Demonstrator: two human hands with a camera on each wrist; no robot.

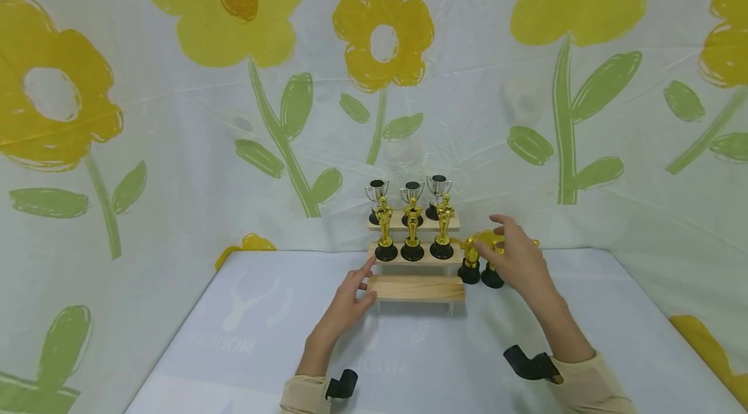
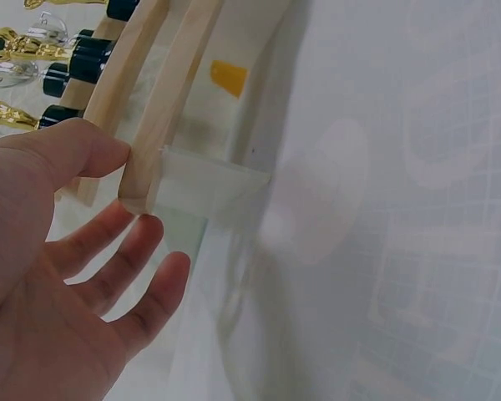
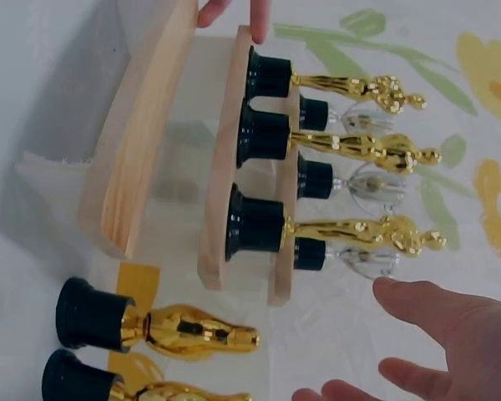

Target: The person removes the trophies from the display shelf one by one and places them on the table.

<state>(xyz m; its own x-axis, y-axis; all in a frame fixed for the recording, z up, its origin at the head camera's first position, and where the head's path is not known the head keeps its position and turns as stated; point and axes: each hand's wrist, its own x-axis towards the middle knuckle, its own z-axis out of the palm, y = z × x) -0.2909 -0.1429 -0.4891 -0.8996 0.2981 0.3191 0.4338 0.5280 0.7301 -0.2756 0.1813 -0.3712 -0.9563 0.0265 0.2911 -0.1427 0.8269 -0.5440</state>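
Because the wooden stand [image 1: 417, 261] goes up like stairs, the three silver cups [image 1: 412, 193] on its top step can likely peek over the three gold men [image 1: 412, 226] on its middle step. Right of the stand, at least two other gold prizes [image 1: 470, 265] stand on the desk [image 1: 263, 349], maybe so they are easy to reach. At the stand's left end, the left hand [image 1: 345, 304] touches the wood, perhaps to steady it; its grip is loose, fingers apart. Right of the stand, near those other prizes, the right hand [image 1: 520, 258] has its grip wide, thumb and fingers apart, holding nothing.
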